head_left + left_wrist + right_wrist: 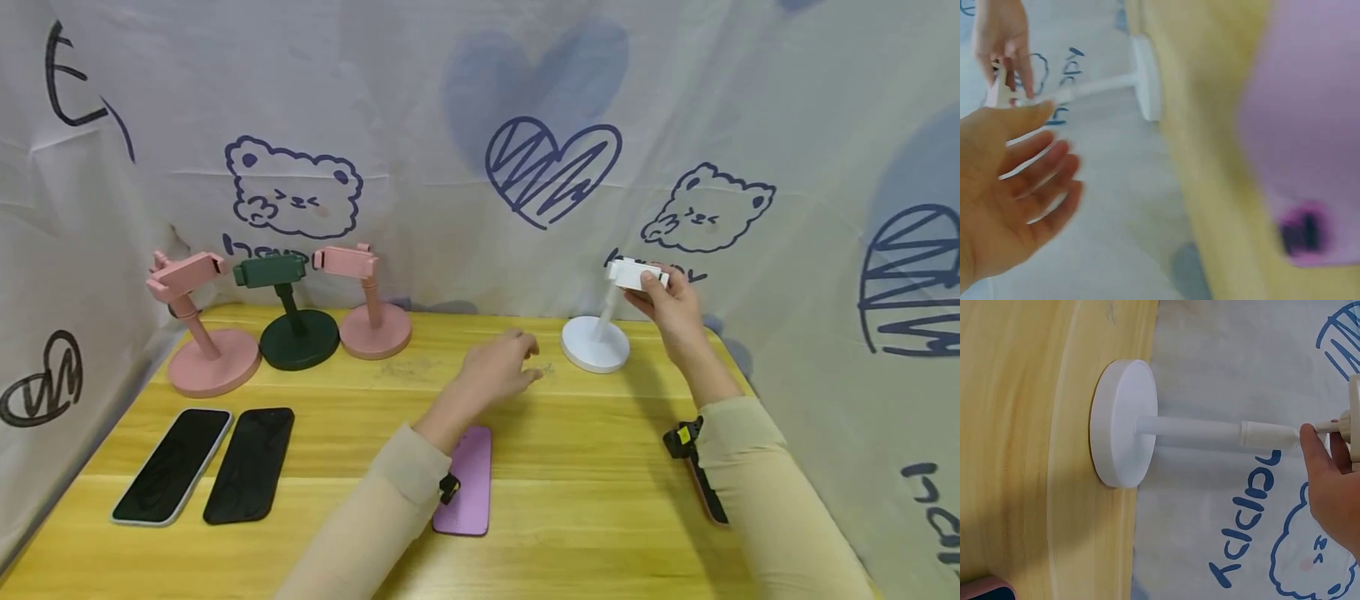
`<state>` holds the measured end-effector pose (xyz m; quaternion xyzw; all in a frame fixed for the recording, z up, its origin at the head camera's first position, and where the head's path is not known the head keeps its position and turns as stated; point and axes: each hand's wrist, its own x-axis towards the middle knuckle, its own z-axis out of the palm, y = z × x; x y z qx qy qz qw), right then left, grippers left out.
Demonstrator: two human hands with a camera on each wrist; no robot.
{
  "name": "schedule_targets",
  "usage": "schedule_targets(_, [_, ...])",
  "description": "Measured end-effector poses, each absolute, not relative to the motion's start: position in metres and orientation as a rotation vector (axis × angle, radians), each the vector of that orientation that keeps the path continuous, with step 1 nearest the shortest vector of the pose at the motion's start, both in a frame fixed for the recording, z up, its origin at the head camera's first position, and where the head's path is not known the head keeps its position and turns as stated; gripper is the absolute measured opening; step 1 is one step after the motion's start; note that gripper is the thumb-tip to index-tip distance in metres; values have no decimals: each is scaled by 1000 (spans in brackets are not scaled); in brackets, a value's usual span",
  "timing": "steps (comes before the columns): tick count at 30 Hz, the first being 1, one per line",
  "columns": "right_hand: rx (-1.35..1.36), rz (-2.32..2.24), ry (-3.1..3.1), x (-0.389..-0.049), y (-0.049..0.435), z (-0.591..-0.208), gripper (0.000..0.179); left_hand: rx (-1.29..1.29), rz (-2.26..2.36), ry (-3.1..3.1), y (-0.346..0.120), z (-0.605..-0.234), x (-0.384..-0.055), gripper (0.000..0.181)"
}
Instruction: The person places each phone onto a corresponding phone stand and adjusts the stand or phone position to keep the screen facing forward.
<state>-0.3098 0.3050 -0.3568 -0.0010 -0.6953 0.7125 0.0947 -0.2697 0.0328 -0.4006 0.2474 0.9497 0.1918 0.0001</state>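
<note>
A white phone stand (596,343) stands on the table near the back edge, right of centre. My right hand (672,310) holds the stand's clamp head, thumb in front and fingers behind. In the right wrist view, the fingertips touch the joint behind the clamp, above the ribbed collar of the stem (1269,433). To the left of this stand, my left hand (491,367) hovers over the table with loosely bent, spread fingers and nothing in it. Beneath the left wrist lies a purple phone (471,487), partly covered by the forearm.
Two pink phone stands (213,362) (375,331) flank a dark green one (298,340) at the back left. In front of them lie a white-edged phone (174,467) and a black phone (249,465). Another phone (710,492) is half hidden by the right sleeve. A printed cloth (420,100) hangs behind.
</note>
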Motion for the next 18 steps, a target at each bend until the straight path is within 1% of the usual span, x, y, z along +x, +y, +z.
schedule_targets(4, [-36,2044,-2069,-308,305,-359,43,877,933,3041,60,-373,-288,36])
schedule_targets(7, [-25,2005,-2041,-308,304,-364,50,925,1198,2991,77,-356,-301,40])
schedule_targets(9, [-5,2001,-2002,-308,303,-371,48,912,1323,2957,87,-349,-309,43])
schedule_targets(13, [26,1948,-2009,-309,301,-390,43,863,1419,2945,103,-342,-321,49])
schedule_targets(18, [-31,1713,-2271,-314,304,-408,53,863,1527,2866,121,-341,-332,51])
